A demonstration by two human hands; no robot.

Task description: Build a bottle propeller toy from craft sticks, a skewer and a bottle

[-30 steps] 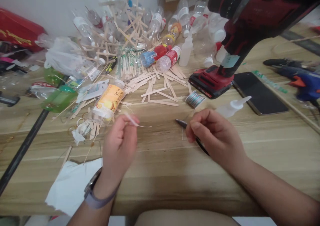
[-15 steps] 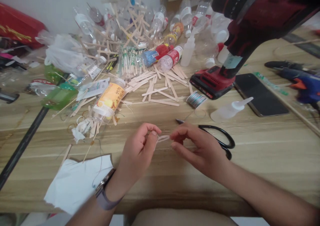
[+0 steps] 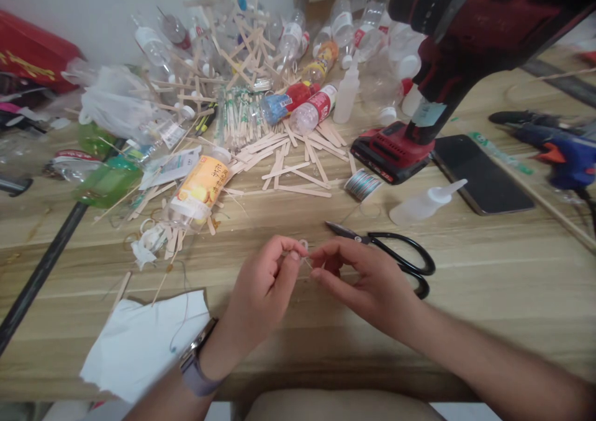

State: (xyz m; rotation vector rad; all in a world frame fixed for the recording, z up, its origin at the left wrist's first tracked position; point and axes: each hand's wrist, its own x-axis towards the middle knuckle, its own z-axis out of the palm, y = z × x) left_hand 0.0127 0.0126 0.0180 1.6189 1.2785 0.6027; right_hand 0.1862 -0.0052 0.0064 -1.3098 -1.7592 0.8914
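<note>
My left hand [image 3: 270,284], a watch on its wrist, pinches a thin pale loop [image 3: 303,245], like a rubber band, between thumb and forefinger. The loop stands up just beyond the fingertips. Close against it, my right hand [image 3: 365,278] has thumb and fingertips drawn together on a strand of the same loop; the exact grip is partly hidden. Black-handled scissors [image 3: 395,250] lie behind and partly under my right hand, blades pointing left. A spool of coloured thread [image 3: 362,185] sits beyond them.
A drill [image 3: 428,117] stands upright at the back right, near a phone [image 3: 484,172] and a small squeeze bottle [image 3: 426,203]. Wooden sticks [image 3: 298,172] and plastic bottles crowd the back. A labelled bottle [image 3: 202,188] lies left; white paper [image 3: 144,340] is at front left.
My hands have come closer together, fingertips nearly touching. The pale loop, stretched flat between them before, now shows as a small loop above the fingertips. The view has shifted slightly.
</note>
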